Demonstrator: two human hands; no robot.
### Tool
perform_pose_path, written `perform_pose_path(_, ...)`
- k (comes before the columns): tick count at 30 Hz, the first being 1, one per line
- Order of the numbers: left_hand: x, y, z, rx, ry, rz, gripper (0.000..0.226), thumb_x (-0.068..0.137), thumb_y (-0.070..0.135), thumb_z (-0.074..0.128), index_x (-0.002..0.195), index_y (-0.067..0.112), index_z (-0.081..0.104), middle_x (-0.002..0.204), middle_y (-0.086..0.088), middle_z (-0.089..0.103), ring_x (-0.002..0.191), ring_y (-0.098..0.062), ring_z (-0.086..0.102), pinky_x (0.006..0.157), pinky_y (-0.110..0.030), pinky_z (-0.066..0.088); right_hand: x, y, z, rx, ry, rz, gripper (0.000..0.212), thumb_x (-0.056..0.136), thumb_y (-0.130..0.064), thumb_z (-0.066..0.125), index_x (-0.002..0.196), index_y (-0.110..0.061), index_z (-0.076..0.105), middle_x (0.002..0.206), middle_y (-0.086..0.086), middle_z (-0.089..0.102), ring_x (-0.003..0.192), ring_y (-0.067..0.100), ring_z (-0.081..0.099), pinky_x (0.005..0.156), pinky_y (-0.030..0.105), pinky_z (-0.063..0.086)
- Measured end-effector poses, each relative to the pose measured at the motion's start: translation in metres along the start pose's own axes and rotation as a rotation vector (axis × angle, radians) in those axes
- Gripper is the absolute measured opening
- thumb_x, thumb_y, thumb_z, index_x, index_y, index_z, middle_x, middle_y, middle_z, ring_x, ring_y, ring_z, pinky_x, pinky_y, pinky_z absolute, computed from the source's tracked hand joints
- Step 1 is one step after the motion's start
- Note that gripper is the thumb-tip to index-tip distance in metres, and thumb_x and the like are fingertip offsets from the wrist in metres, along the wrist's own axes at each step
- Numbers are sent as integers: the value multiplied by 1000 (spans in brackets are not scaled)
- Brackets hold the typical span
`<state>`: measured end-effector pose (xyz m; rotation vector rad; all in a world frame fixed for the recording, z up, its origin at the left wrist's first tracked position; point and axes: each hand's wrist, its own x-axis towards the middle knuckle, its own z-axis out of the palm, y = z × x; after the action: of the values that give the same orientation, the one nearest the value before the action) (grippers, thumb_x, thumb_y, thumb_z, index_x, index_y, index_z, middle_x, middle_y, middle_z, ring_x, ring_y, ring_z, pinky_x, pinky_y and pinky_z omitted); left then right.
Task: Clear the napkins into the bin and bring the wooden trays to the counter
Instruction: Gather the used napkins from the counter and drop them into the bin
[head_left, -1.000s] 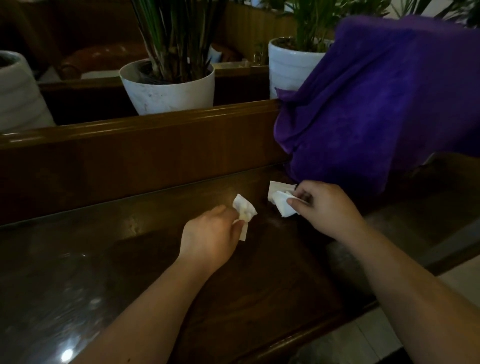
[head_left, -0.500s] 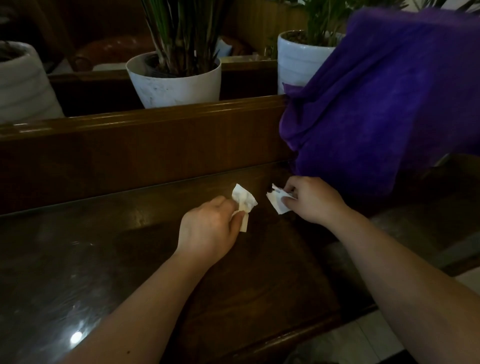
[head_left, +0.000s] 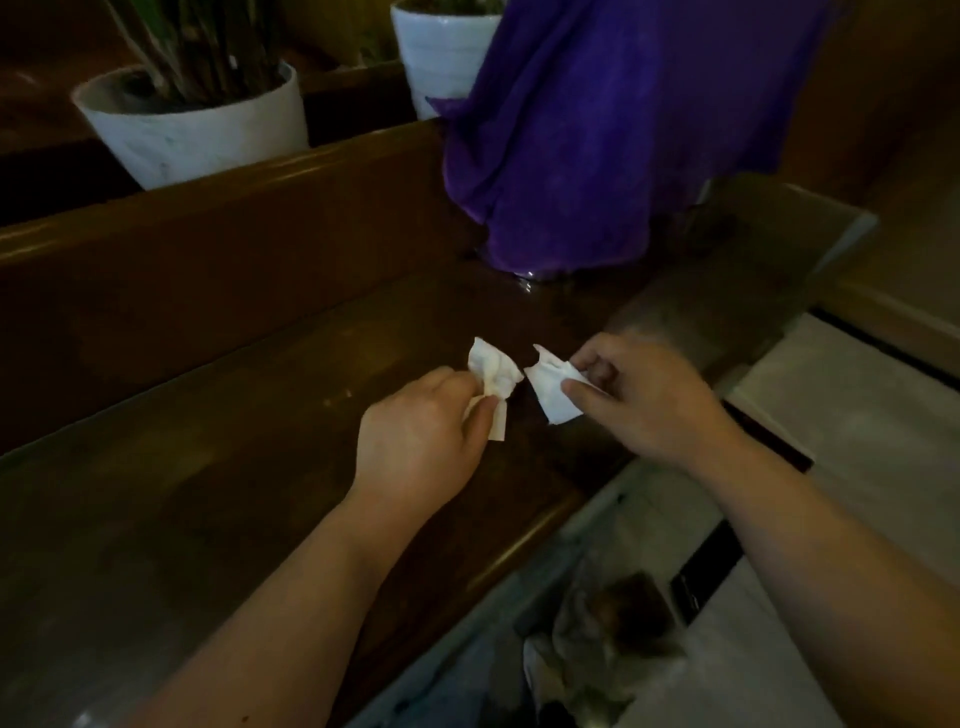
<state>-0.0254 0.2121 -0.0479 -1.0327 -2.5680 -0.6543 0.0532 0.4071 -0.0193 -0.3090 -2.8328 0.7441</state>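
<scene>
Two napkins are lifted: your left hand (head_left: 415, 431) pinches a crumpled napkin (head_left: 491, 376), your right hand (head_left: 644, 395) grasps another napkin (head_left: 553, 387), above the tabletop (head_left: 208, 467). What may be the bin (head_left: 597, 654) sits at five o'clock. Binning remains; no trays visible.

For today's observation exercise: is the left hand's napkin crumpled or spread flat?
Crumpled: the napkin bunches into creased folds, pinched in the left hand.

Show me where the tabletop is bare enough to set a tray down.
The table is bare left of the left hand, up to the wooden ledge. It is crowded on the right: both hands, the right hand too, hold napkins, and the purple cloth covers the far corner.
</scene>
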Motion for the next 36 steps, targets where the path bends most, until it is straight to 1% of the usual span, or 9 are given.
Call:
perform_pose_path(3, -10, 28, 5, -51, -36, 92, 22, 91, 39, 50, 90, 22, 64, 80, 7, 63, 62, -9, 56, 48, -26, 46, -48, 6, -6, -20, 78, 90, 16, 86, -33, 66, 98, -22, 63, 70, -16, 53, 65, -1, 52, 55, 16, 37)
perform_pose_path(7, -27, 71, 22, -76, -92, 193, 24, 92, 40, 49, 89, 21, 64, 79, 6, 62, 63, -11, 56, 48, -28, 43, -112, 28, -22, -22, 98, 214, 15, 88, -32, 64, 99, -22, 63, 73, -9, 57, 66, 6, 54, 55, 23, 38)
perform_pose_path(12, -45, 119, 39, -95, -113, 314, 22, 90, 35, 55, 79, 18, 64, 71, 3, 61, 56, -13, 54, 42, -23, 28, -172, 78, -37, 30, 86, 294, 15, 88, -34, 62, 100, -25, 62, 73, -10, 57, 66, 4, 54, 56, 25, 38)
perform_pose_path(17, -62, 172, 75, -81, -176, 365, 20, 87, 33, 58, 78, 16, 63, 69, 0, 63, 55, -18, 58, 42, -26, 34, -217, 137, -39, 93, 58, 364, 11, 88, -34, 63, 97, -29, 60, 73, -13, 56, 65, 3, 52, 55, 22, 35)
perform_pose_path(21, -78, 207, 124, -26, -299, 359, 27, 88, 38, 50, 77, 16, 62, 72, -3, 64, 57, -24, 61, 46, -27, 34, -245, 191, -32, 185, 19, 424, 11, 87, -32, 66, 97, -27, 63, 76, -12, 59, 67, 3, 55, 58, 22, 39)
perform_pose_path(25, -91, 218, 186, 19, -409, 311, 22, 87, 35, 60, 77, 16, 61, 74, -6, 66, 64, -28, 65, 50, -28, 33, -258, 243, -4, 182, -34, 467, 10, 88, -30, 65, 95, -26, 61, 78, -6, 61, 65, 1, 54, 55, 20, 36)
perform_pose_path(28, -100, 210, 243, -21, -544, 263, 26, 91, 35, 51, 84, 14, 63, 84, -9, 67, 76, -29, 65, 58, -34, 41, -266, 278, 29, 197, -103, 561, 13, 89, -30, 63, 100, -23, 62, 75, -11, 58, 65, 1, 53, 54, 21, 37)
perform_pose_path(33, -119, 175, 347, -42, -613, 355, 32, 85, 33, 46, 67, 12, 62, 64, -9, 64, 53, -25, 60, 48, -33, 43, -261, 344, 109, 182, -140, 686, 17, 88, -32, 62, 102, -21, 61, 84, -1, 65, 72, 17, 60, 62, 30, 47)
perform_pose_path(36, -132, 160, 410, -38, -736, 277, 35, 89, 37, 38, 81, 13, 61, 81, -9, 66, 70, -30, 65, 55, -33, 45, -257, 386, 174, 219, -162, 796, 19, 89, -32, 61, 105, -20, 61, 88, 0, 65, 75, 19, 61, 64, 30, 47)
